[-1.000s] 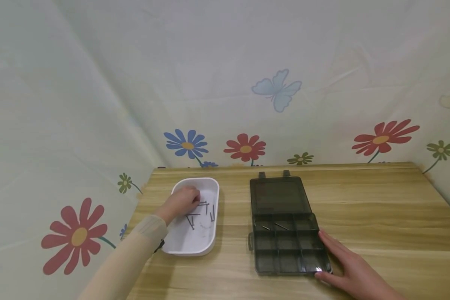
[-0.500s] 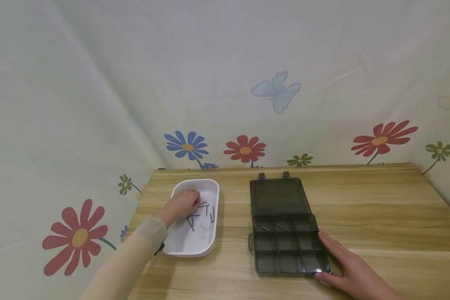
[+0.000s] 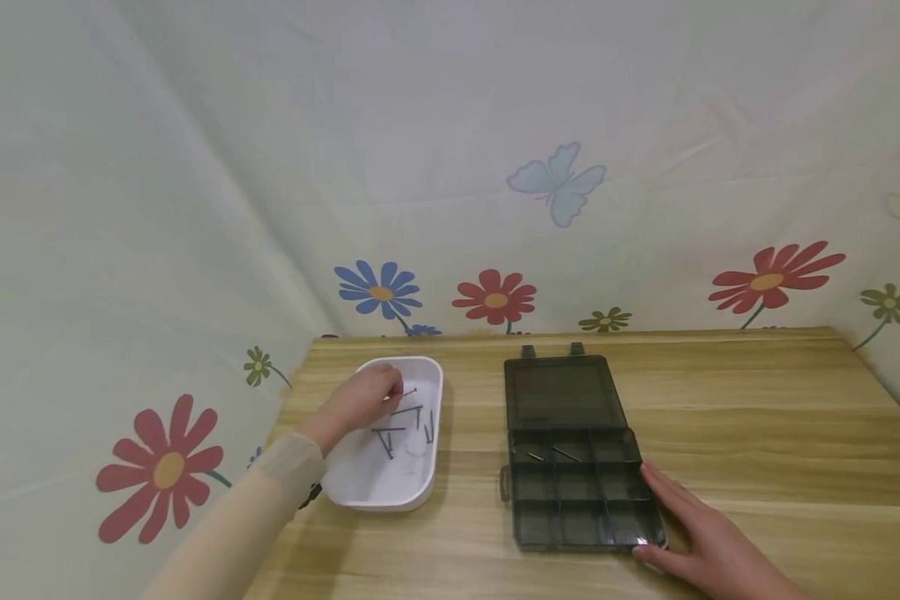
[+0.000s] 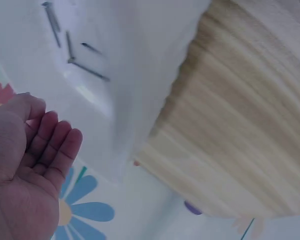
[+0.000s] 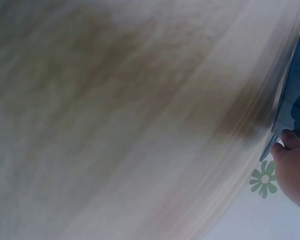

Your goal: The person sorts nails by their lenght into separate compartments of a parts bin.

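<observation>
In the head view my left hand (image 3: 360, 400) reaches over the far left part of a white tray (image 3: 375, 496), thumb and fingertips together. A thin screw (image 3: 409, 392) sticks out from the fingertips toward the right. Several loose screws (image 3: 388, 430) lie below on the tray floor. The left wrist view shows the curled fingers (image 4: 60, 145) and screws (image 4: 52, 25) beyond; the pinched tips are partly hidden. My right hand (image 3: 708, 537) rests against the right side and near corner of a dark compartment box (image 3: 581, 482), its fingers fairly straight. Two small screws (image 3: 566, 453) lie in its far compartments.
The box's lid (image 3: 566, 392) lies opened back, with two latches at its far edge. Both containers stand on a wood-grain table (image 3: 757, 400). Behind it hangs a flower-printed cloth (image 3: 645, 208).
My left hand has lifted slightly, and a screw now shows at its fingertips. The head view has shifted a little. The right hand stays against the box.
</observation>
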Demonstrator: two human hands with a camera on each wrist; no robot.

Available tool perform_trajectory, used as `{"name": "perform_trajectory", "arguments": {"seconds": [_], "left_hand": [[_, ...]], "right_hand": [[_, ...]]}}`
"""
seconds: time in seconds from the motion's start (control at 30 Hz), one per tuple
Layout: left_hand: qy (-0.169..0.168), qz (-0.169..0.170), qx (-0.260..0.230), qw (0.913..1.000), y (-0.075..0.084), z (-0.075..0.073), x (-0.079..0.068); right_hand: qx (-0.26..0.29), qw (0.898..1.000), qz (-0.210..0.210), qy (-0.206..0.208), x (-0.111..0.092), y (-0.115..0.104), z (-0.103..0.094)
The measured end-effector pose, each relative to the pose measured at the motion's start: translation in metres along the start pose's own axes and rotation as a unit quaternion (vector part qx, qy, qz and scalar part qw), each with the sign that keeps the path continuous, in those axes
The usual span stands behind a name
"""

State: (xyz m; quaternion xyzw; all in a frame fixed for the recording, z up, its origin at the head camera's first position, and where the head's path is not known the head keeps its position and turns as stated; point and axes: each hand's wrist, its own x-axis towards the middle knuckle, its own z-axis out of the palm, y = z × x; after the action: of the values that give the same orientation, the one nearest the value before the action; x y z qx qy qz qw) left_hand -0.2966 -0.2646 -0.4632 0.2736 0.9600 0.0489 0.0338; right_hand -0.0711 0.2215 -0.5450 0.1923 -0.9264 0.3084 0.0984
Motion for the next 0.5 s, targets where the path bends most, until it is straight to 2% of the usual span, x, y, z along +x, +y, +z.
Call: {"name": "perform_trajectory", "arguments": {"seconds": [0.23, 0.37, 0.5], "left_hand": [[-0.005, 0.026, 0.008, 0.9996, 0.027, -0.023, 0.001], [0.006, 0.063, 0.013, 0.9979, 0.047, -0.035, 0.001], [0.020, 0.107, 0.008, 0.9940, 0.068, -0.037, 0.003]], "right_hand": [[-0.001, 1.000, 0.006, -0.004, 0.000, 0.000, -0.001], [-0.001, 1.000, 0.004, -0.005, 0.000, 0.001, -0.001], [-0.012, 1.000, 0.014, -0.015, 0.000, 0.000, -0.002]]}}
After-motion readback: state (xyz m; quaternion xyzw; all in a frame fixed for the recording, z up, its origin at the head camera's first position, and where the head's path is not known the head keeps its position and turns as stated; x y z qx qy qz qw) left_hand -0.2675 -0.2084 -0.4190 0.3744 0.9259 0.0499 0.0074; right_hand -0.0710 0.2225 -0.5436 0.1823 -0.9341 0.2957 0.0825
